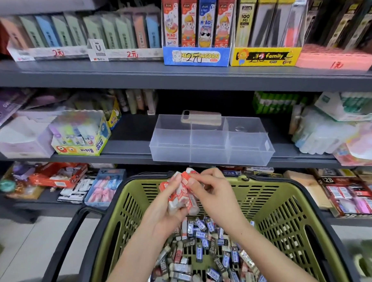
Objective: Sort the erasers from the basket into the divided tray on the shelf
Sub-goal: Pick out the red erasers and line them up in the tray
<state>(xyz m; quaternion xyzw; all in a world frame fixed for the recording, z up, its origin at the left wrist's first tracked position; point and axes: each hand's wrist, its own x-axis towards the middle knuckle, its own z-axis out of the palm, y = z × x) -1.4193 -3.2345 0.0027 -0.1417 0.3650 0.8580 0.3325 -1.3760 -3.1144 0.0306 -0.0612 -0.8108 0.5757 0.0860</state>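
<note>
Two hands meet above the green basket. Fingers of the left hand curl round a bundle of red-and-white erasers; the right hand pinches its top, perhaps a single eraser. At six o'clock, mixed erasers fill the basket. At twelve o'clock the clear divided tray sits on the shelf.
</note>
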